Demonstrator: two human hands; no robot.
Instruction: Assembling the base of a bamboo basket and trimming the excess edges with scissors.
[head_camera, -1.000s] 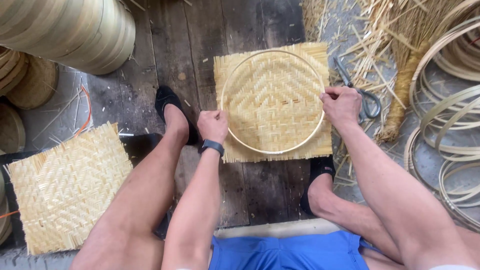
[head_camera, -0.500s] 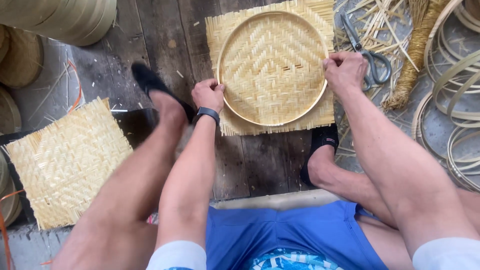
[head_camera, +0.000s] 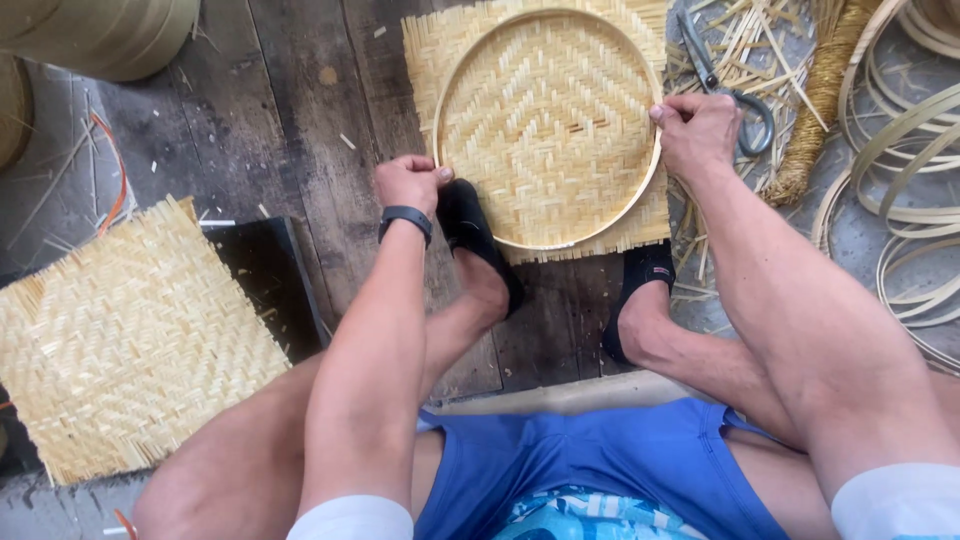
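Observation:
A square woven bamboo mat (head_camera: 545, 120) lies on the dark wooden floor, with a round bamboo hoop (head_camera: 560, 243) lying on top of it. My left hand (head_camera: 408, 182) grips the hoop's left rim with closed fingers; a black band is on that wrist. My right hand (head_camera: 697, 132) grips the hoop's right rim. My left foot in a black shoe (head_camera: 475, 235) rests on the mat's near left corner, and my right foot (head_camera: 640, 290) sits just below the mat's near edge.
A second woven mat (head_camera: 120, 335) lies at the left on the floor. Scissors (head_camera: 735, 85) and loose bamboo strips (head_camera: 760, 40) lie right of the hoop. Coiled bamboo bands (head_camera: 900, 190) fill the right edge. Stacked bamboo hoops (head_camera: 110, 35) stand at the top left.
My left foot has slid right, onto the mat's near left corner. Both hands stay on the hoop's rim. The view has tilted, so the mat sits higher in frame.

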